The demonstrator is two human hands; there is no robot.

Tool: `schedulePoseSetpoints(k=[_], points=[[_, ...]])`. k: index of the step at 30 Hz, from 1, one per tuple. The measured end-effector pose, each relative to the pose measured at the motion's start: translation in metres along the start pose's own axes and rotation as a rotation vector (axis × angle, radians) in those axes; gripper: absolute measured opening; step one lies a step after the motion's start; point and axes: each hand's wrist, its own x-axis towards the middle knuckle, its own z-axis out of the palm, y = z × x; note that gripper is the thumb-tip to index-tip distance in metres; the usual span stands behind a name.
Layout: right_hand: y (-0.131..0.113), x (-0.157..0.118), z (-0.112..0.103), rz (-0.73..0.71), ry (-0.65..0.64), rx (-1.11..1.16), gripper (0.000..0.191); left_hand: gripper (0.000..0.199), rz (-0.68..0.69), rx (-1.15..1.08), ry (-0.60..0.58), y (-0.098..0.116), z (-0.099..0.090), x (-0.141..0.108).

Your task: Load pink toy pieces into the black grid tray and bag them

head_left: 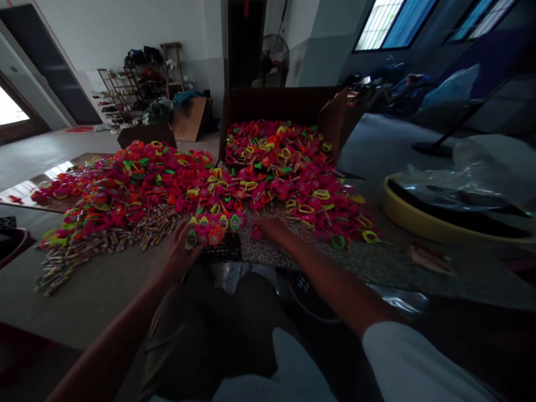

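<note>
Toy watches (215,228) in yellow, green, pink and orange stand in close rows on a black grid tray (224,248) in front of me. My left hand (182,248) is at the tray's left side, fingers stretched and apart, touching or nearly touching the outer watches. To the right of the tray, my right hand (268,226) is blurred, its fingers closed at a small pink toy watch (255,233). A large heap of similar bright toy watches (142,173) spreads behind and to the left, with candy-like printed sticks (138,231) along its front.
An open cardboard box (341,120) at the back spills more toy watches onto the speckled tabletop (276,254). To the right are a yellow-rimmed round container (402,215) with clear plastic and a small brown item (429,258). A fan (274,56) stands by the doorway.
</note>
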Motion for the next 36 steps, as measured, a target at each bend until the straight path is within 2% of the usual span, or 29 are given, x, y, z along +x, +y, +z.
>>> schedulePoseSetpoints(k=[3, 5, 8, 10, 13, 15, 20, 24, 30, 33, 36], points=[[0.004, -0.016, 0.005, 0.070, 0.044, 0.105, 0.031, 0.062, 0.094, 0.048, -0.072, 0.010, -0.003, 0.016], [-0.007, -0.026, 0.011, 0.148, 0.119, 0.251, 0.030, 0.060, 0.124, 0.071, -0.124, 0.017, -0.003, 0.026], [-0.041, -0.037, 0.026, 0.240, 0.221, 0.505, 0.029, 0.060, 0.153, 0.097, -0.205, 0.026, -0.001, 0.039], [-0.069, -0.037, 0.036, 0.245, 0.244, 0.654, 0.027, 0.060, 0.172, 0.112, -0.246, 0.031, 0.000, 0.045], [-0.104, -0.030, 0.046, 0.249, 0.186, 0.827, 0.022, 0.062, 0.185, 0.135, -0.283, 0.035, 0.001, 0.051], [-0.118, -0.024, 0.048, 0.277, 0.123, 0.921, 0.021, 0.063, 0.175, 0.151, -0.304, 0.034, 0.002, 0.052], [-0.124, -0.017, 0.046, 0.340, 0.004, 1.086, 0.013, 0.061, 0.149, 0.154, -0.322, 0.033, 0.004, 0.052], [-0.121, -0.018, 0.044, 0.331, -0.058, 1.148, 0.007, 0.060, 0.144, 0.153, -0.310, 0.034, 0.005, 0.051], [-0.124, -0.018, 0.043, 0.335, 0.079, 0.965, 0.021, 0.061, 0.152, 0.166, -0.319, 0.035, 0.005, 0.053], [-0.129, -0.015, 0.038, 0.339, 0.063, 0.915, 0.020, 0.060, 0.161, 0.162, -0.319, 0.035, 0.004, 0.057], [-0.134, -0.013, 0.033, 0.273, 0.027, 0.908, 0.020, 0.059, 0.176, 0.159, -0.318, 0.035, 0.004, 0.060]])
